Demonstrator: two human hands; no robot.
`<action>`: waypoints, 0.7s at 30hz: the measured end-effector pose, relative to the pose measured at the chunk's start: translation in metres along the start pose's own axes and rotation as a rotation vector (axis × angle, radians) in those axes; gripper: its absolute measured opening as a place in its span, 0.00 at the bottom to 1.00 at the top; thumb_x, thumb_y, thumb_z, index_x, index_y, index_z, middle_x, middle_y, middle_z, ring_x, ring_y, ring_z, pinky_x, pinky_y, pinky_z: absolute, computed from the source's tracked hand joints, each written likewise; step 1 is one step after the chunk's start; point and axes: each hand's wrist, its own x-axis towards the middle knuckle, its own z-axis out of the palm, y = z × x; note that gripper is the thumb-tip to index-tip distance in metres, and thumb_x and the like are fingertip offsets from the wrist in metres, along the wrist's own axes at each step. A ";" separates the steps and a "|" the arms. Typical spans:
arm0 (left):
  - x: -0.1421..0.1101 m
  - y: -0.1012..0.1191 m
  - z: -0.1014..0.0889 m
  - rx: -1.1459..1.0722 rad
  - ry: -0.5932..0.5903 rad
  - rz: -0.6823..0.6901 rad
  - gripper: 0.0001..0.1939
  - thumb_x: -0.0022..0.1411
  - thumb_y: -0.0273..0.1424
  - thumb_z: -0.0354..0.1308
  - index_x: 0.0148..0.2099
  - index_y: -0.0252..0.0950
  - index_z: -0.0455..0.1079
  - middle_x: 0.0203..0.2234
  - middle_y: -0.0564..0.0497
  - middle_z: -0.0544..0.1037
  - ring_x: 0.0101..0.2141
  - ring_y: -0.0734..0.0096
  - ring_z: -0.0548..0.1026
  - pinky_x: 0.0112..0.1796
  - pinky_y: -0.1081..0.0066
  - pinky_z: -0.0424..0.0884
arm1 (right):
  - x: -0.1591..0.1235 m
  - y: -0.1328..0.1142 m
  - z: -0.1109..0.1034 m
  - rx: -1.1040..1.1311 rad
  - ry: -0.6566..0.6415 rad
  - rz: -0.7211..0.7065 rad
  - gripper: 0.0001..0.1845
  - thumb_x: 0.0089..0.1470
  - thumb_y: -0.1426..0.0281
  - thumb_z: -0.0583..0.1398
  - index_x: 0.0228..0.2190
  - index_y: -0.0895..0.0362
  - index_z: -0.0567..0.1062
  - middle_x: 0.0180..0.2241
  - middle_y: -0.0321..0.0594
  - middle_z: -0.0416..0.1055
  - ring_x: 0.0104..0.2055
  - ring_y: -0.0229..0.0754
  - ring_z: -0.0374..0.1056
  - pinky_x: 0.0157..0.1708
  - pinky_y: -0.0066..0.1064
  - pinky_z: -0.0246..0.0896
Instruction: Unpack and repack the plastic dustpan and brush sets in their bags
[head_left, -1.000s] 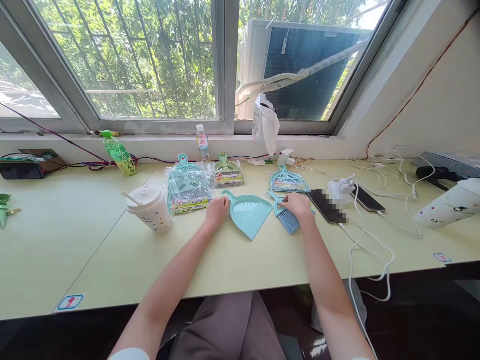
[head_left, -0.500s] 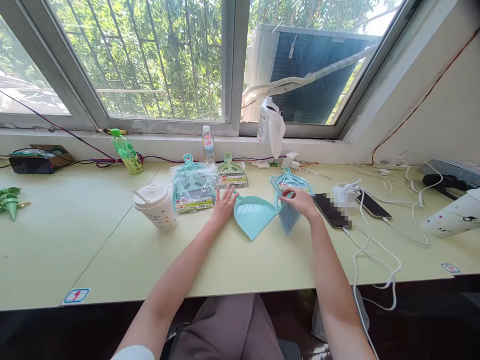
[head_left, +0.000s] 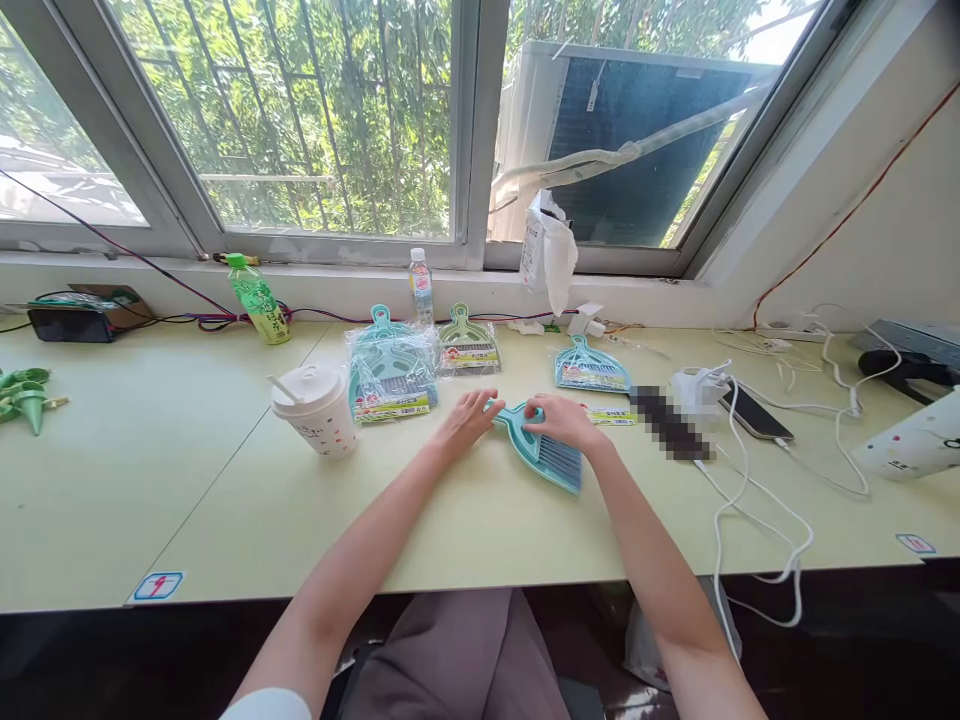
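Note:
The light-blue dustpan [head_left: 525, 452] lies on the table in front of me, its handle pointing left. A small matching hand brush [head_left: 560, 462] lies over it, grey-blue bristles toward the lower right. My left hand [head_left: 471, 420] pinches the end of the dustpan's handle. My right hand [head_left: 564, 420] grips the brush from above, its fingers curled at the brush's upper part and partly hiding it. Just right of that hand is a yellow-green label card [head_left: 611, 415]. Behind it sits another blue dustpan set [head_left: 592, 368] with its label on.
Plastic-wrapped dustpan sets [head_left: 391, 370] and a green set [head_left: 469, 345] lie behind my left hand. A lidded paper cup [head_left: 313, 415] stands left. Phones [head_left: 756, 412] with white cables [head_left: 739, 490] lie right. Bottles [head_left: 259, 300] stand along the window side.
My right hand has moved left with the brush, from beside the dustpan onto it. My left hand's fingers have closed at the dustpan handle, and the dustpan has turned. The label card now shows.

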 end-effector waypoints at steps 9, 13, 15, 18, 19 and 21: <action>-0.004 -0.002 -0.002 -0.016 -0.166 0.169 0.21 0.64 0.18 0.41 0.54 0.33 0.66 0.51 0.40 0.74 0.52 0.64 0.72 0.54 0.62 0.65 | 0.006 0.005 0.014 0.159 -0.030 -0.032 0.08 0.48 0.61 0.63 0.31 0.52 0.75 0.36 0.33 0.74 0.33 0.37 0.67 0.30 0.27 0.54; -0.002 0.002 -0.004 -0.052 -0.297 0.137 0.23 0.64 0.19 0.38 0.54 0.32 0.67 0.54 0.38 0.71 0.55 0.61 0.69 0.56 0.61 0.62 | 0.010 0.013 0.019 0.240 -0.050 -0.051 0.09 0.47 0.61 0.64 0.28 0.54 0.76 0.34 0.35 0.73 0.31 0.36 0.65 0.33 0.27 0.57; -0.001 0.006 -0.004 -0.075 -0.346 0.095 0.23 0.63 0.18 0.39 0.54 0.33 0.67 0.55 0.38 0.71 0.56 0.59 0.69 0.56 0.60 0.62 | 0.011 0.014 0.019 0.245 -0.053 -0.055 0.09 0.46 0.62 0.64 0.27 0.55 0.76 0.34 0.36 0.73 0.31 0.36 0.65 0.33 0.27 0.57; -0.002 0.009 -0.001 -0.150 -0.349 0.037 0.22 0.61 0.17 0.41 0.52 0.32 0.69 0.53 0.36 0.72 0.54 0.57 0.71 0.53 0.59 0.66 | 0.010 0.011 0.016 0.221 -0.079 -0.041 0.08 0.46 0.63 0.64 0.26 0.55 0.77 0.35 0.36 0.74 0.31 0.37 0.66 0.32 0.26 0.57; -0.003 0.009 0.000 -0.185 -0.328 0.017 0.21 0.61 0.17 0.42 0.50 0.32 0.70 0.53 0.35 0.72 0.53 0.57 0.72 0.52 0.59 0.67 | 0.009 0.009 0.015 0.203 -0.086 -0.033 0.08 0.46 0.63 0.64 0.26 0.55 0.77 0.35 0.36 0.74 0.32 0.37 0.67 0.31 0.26 0.56; -0.005 0.008 0.003 -0.254 -0.271 -0.018 0.18 0.61 0.17 0.44 0.46 0.33 0.71 0.51 0.35 0.73 0.50 0.58 0.74 0.50 0.60 0.69 | 0.007 0.003 0.014 0.159 -0.074 -0.011 0.07 0.46 0.63 0.64 0.26 0.54 0.77 0.35 0.35 0.74 0.32 0.37 0.67 0.30 0.26 0.55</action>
